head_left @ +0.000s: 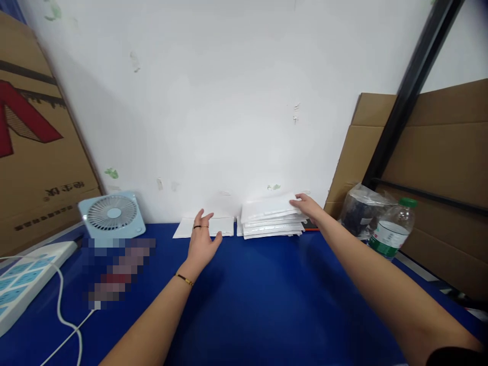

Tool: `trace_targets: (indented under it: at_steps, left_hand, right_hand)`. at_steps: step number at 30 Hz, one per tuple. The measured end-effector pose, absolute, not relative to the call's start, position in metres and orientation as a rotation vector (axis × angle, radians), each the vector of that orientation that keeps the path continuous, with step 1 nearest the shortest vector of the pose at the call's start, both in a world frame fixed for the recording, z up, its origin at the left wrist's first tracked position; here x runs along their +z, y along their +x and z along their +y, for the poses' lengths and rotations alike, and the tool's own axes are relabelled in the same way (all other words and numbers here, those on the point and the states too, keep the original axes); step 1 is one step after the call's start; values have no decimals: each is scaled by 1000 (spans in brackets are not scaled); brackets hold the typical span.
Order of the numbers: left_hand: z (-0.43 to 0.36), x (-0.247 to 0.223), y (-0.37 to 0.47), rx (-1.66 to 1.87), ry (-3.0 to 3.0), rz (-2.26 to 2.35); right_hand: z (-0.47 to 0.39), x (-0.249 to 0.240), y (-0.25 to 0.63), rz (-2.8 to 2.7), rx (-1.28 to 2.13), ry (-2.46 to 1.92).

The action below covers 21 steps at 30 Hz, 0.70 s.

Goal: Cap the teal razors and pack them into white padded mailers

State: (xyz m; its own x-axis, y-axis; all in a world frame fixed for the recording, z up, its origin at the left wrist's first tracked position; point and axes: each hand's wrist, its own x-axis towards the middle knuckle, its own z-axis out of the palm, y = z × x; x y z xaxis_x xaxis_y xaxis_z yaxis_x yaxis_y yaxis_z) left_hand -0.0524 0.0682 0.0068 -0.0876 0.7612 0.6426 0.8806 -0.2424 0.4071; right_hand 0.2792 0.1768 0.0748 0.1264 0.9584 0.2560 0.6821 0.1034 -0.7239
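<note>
A stack of flat white packets [272, 226] lies on the blue table against the wall. My right hand [307, 206] pinches the right edge of the top white packet [267, 206], which is tilted up a little at the back. Left of the stack is a lower white packet [221, 226], lying flat by the wall. My left hand [202, 241] is in front of it with fingers spread and nothing held. Whether its fingertips touch that packet I cannot tell. A dark flat item with an orange edge [310, 225] shows partly behind my right hand.
A light blue fan [112, 213] stands at the left, near a white power strip [34, 274] and a white cable [61, 295]. On the right are a green-capped bottle [392, 229] and a plastic-wrapped dark item [358, 211]. Cardboard [38, 168] flanks the table [259, 300].
</note>
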Motion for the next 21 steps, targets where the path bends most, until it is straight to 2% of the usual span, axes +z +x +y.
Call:
trace_targets:
  at_steps: [3,5,9,11,15,21]
  left_hand:
    - [93,-9,-71,-871,-2198,-1905]
    - [107,-14,-81,-666,-2266,-1877]
    - [131,-18,-92,-365,-2368,-1739]
    - [140,-18,-92,-275,-2409,-1677]
    - [146,-13,-89,-216,-2393,-1680]
    - [113,13,-77,-304,-2247,-1659]
  right_hand:
    - [191,65,282,-1614,322,-1724]
    - [190,59,280,-1657,76,-1701]
    - [179,52,276,-2082,-325,-1503]
    - [171,54,275,-2197,-352,-1443]
    - [143,64,269,-2031,-437,-1267]
    - [78,58,237,-2143,-101,-1010]
